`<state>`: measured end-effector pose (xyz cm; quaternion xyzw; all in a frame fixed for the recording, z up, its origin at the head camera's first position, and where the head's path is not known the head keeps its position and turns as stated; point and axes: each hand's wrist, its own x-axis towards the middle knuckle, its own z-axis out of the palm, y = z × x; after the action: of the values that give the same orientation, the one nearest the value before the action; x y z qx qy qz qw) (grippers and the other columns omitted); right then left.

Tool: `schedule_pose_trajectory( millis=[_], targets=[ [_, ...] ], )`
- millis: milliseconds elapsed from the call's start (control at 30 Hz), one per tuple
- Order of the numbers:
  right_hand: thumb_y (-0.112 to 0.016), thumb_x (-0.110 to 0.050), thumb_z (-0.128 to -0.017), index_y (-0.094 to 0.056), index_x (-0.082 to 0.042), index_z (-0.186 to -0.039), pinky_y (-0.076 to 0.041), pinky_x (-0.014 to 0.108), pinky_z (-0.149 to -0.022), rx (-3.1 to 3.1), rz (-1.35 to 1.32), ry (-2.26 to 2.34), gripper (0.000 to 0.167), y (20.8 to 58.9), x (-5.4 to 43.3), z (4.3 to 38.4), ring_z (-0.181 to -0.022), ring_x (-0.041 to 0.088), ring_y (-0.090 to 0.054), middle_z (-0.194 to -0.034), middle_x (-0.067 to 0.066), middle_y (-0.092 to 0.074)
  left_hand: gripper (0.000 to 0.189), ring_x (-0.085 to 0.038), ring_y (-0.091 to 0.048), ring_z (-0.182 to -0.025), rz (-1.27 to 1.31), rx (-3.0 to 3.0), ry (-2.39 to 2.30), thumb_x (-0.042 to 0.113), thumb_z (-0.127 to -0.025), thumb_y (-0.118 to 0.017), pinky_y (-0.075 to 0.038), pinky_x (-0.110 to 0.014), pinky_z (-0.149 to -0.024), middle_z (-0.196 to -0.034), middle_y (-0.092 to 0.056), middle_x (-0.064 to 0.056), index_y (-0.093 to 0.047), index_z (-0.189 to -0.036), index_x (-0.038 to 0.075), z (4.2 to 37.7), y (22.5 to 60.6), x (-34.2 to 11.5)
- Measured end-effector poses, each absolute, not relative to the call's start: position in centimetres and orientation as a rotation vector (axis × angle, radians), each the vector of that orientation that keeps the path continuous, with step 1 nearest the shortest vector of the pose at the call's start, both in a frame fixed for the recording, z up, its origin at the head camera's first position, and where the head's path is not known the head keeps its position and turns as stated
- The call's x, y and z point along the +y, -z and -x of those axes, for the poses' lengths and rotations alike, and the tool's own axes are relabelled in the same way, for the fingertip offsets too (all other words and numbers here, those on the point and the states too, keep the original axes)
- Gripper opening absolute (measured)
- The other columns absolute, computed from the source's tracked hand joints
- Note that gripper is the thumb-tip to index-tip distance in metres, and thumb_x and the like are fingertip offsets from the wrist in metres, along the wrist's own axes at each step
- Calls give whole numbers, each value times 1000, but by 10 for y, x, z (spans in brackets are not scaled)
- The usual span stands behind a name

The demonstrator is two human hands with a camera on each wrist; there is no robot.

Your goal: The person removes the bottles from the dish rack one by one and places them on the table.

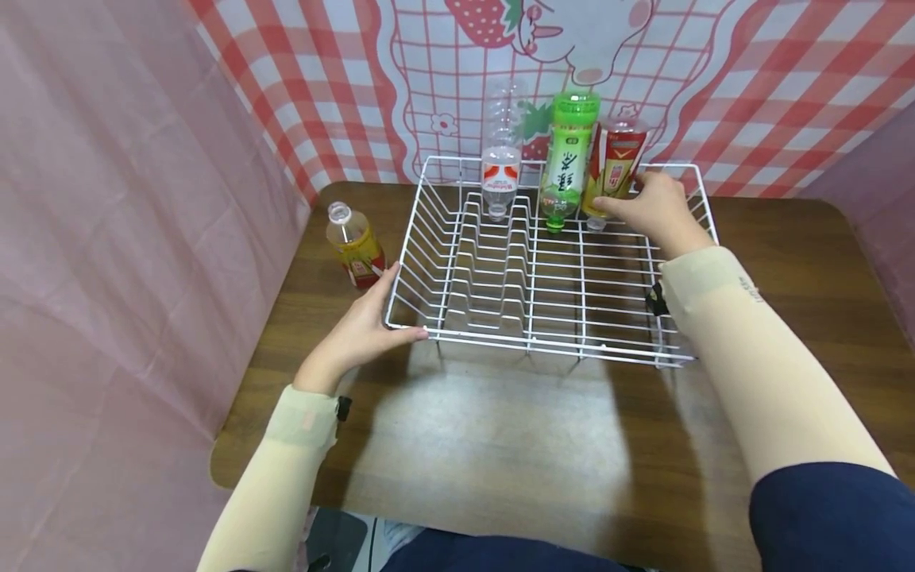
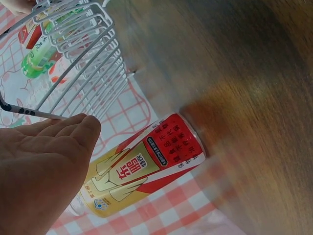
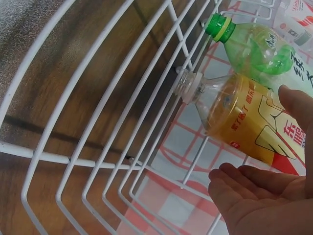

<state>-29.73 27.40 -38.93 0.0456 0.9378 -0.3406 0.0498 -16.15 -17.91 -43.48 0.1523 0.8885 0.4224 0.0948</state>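
Note:
My right hand (image 1: 661, 208) is at an upside-down red-and-yellow drink bottle (image 1: 613, 168) leaning in the rack's back row. In the right wrist view its thumb lies by the label, while the straight fingers (image 3: 244, 183) stand apart from the bottle. My left hand (image 1: 360, 330) rests at the front left corner of the white wire dish rack (image 1: 557, 343), thumb on the front rim and fingers along the side. Beside the captured bottle, an upside-down green bottle (image 1: 568, 155) and a clear bottle (image 1: 500, 171) also lean against the back.
Another red-and-yellow bottle (image 1: 357, 246) stands upright and uncapped left of the rack, near my left fingers. The rack stands on a wooden table (image 1: 500, 445). A checked cloth (image 1: 343, 95) hangs behind it, and a pink curtain (image 1: 129, 238) hangs at the left.

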Motion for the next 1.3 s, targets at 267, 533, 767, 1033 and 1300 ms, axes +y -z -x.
schedule_pose_trajectory(
  millis=[267,533,767,1033,1300],
  targets=[
    [-74,-58,-87,-48,4,-147,-45,55,-103,2818,-129,1108,90,394,275,301,-120,41,-57,-138,27,-57,117,-31,-32,-144,-458,2629,-1257,41,-78,-90,-27,-51,-116,-165,-26,-10,-15,-165,18,160,435,-178],
    [-74,-60,-86,-48,4,-147,-44,55,-104,2813,-148,1122,92,395,275,300,-121,42,-57,-138,28,-56,118,-29,-28,-147,-457,2633,-1242,45,-78,-89,-25,-50,-118,-166,-21,-7,-13,-165,17,159,434,-177],
    [-74,-59,-87,-48,4,-147,-44,55,-104,2789,-163,1133,91,395,276,304,-121,41,-57,-138,27,-56,120,-31,-25,-148,-441,2618,-1228,45,-79,-88,-23,-52,-118,-167,-18,-9,-12,-165,14,158,432,-178],
    [-75,-55,-88,-51,5,-144,-47,52,-101,2775,-156,1173,85,399,275,311,-117,40,-59,-135,27,-58,120,-32,-25,-148,-436,2619,-1227,45,-79,-88,-24,-52,-118,-167,-18,-10,-11,-165,14,158,432,-178],
    [-73,-55,-89,-48,2,-147,-46,51,-103,2727,-166,1225,85,401,273,313,-120,38,-57,-138,26,-56,120,-31,-25,-148,-437,2632,-1220,45,-78,-88,-23,-51,-118,-167,-19,-9,-12,-165,15,160,432,-179]
  ],
)
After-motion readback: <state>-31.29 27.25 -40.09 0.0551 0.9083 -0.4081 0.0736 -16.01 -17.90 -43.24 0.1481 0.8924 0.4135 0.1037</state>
